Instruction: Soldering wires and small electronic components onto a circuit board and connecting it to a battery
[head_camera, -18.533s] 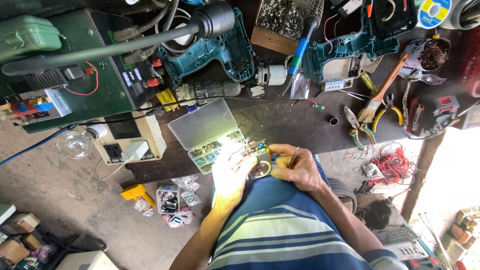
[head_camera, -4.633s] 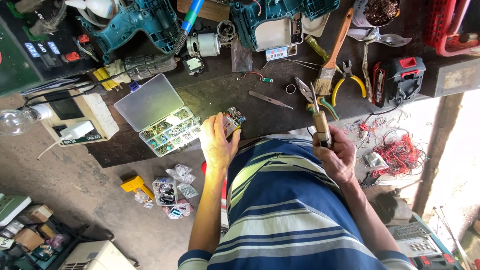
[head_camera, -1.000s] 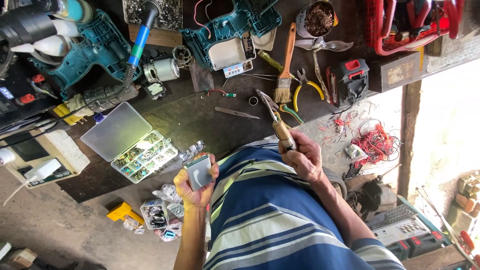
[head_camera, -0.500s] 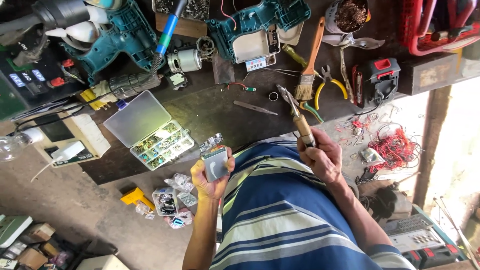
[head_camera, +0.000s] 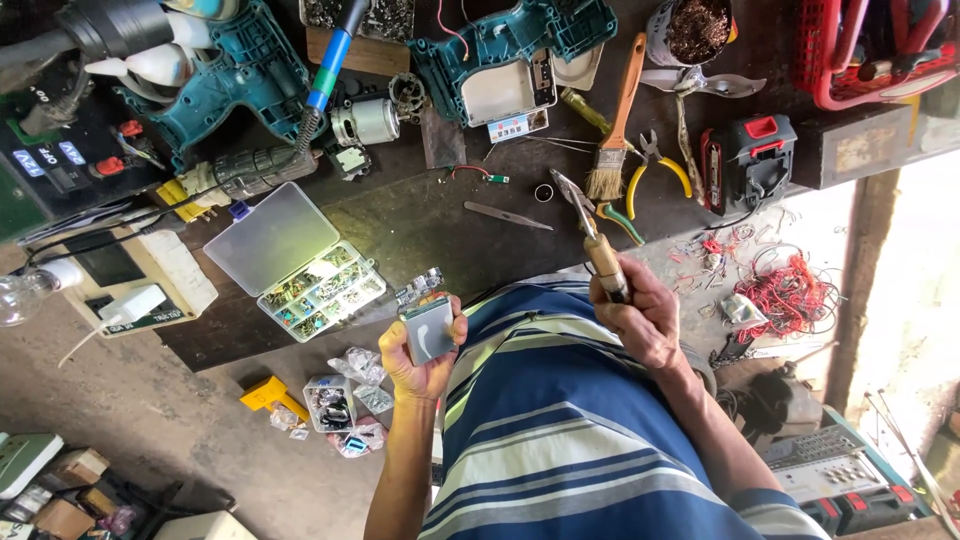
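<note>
Fingers (head_camera: 452, 322) of the left hand (head_camera: 420, 360) curl around a small grey rectangular block (head_camera: 428, 330), thumb on one edge and fingertips on the other, wrist bent back so the palm faces up at the camera. The forearm runs straight down from the fingers, beside the striped shirt (head_camera: 560, 430). The right hand (head_camera: 640, 320) makes a closed fist around the wooden handle of a pair of long-nose pliers (head_camera: 590, 235) — the metal tips point up and away from the knuckles, over the dark workbench (head_camera: 430, 225). Just beyond the left fingertips sits an open parts box (head_camera: 310, 275) — clear lid raised.
</note>
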